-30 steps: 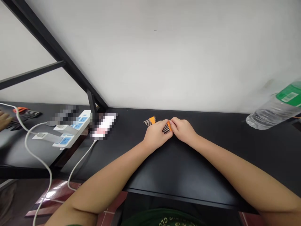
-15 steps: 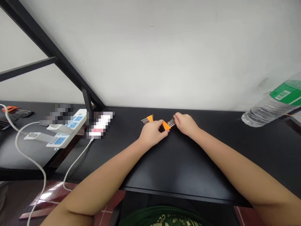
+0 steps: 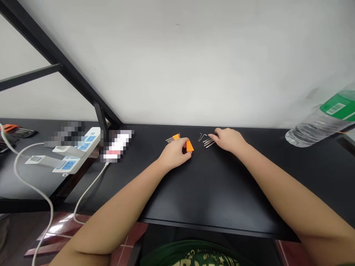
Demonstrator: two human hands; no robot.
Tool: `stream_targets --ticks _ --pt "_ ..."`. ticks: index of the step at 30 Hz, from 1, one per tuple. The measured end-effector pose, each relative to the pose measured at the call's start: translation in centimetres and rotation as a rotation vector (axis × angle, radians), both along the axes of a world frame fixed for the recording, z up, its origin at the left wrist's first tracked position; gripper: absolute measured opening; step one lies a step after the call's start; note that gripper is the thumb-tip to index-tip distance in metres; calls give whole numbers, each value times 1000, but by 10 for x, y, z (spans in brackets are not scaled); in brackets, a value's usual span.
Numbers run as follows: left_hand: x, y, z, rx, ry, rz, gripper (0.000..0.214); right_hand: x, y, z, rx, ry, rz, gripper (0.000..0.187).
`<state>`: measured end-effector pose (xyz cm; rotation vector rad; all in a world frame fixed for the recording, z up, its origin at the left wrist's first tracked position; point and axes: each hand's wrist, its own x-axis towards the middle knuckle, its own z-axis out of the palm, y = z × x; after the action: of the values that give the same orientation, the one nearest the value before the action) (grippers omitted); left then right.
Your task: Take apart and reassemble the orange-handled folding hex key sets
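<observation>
My left hand [image 3: 175,152] is closed on an orange hex key holder [image 3: 189,145], pinched by its edges; no keys stick out of the part I can see. Just behind that hand lies a second orange holder [image 3: 176,137] with several hex keys in it, partly covered by the fingers. My right hand [image 3: 227,139] rests low over the black desk, its fingers closed on a bunch of loose metal hex keys [image 3: 210,142]. Two small L-shaped hex keys [image 3: 203,136] lie on the desk between the hands, touching neither.
A white power strip [image 3: 79,151] with plugs and cables stands at left, beside a blurred phone [image 3: 118,146] on a charging cable. A clear water bottle [image 3: 307,127] lies at right. Black frame bars [image 3: 74,83] rise at left. Another orange tool set [image 3: 18,130] is far left.
The hex keys have come out of the orange holder. My right hand has moved right with the bunch, my left hand slightly left with the holder. Two small keys now lie loose between them.
</observation>
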<state>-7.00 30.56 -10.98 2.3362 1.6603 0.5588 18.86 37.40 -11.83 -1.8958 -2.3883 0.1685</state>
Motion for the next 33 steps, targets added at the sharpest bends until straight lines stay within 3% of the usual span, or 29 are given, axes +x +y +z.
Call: stream_targets --ticks 6,10,13,19,26,33 --pt "-6 4 -3 -5 -37 -17 32 17 -2 26 -67 -65 85 44" --pt "-7 4 -4 -12 -57 -14 36 21 -12 39 -108 -136 219 19" --pt "-6 4 -4 -8 -65 -8 39 19 -18 38 -147 -189 302 11" --pt "-5 3 -2 -27 -64 0 39 5 -22 24 -116 -249 340 21" --pt "-3 1 2 -40 -71 9 40 -5 -34 35 -180 -206 303 25" --pt "-4 2 0 -5 -156 9 49 -22 -48 28 -205 -101 533 7"
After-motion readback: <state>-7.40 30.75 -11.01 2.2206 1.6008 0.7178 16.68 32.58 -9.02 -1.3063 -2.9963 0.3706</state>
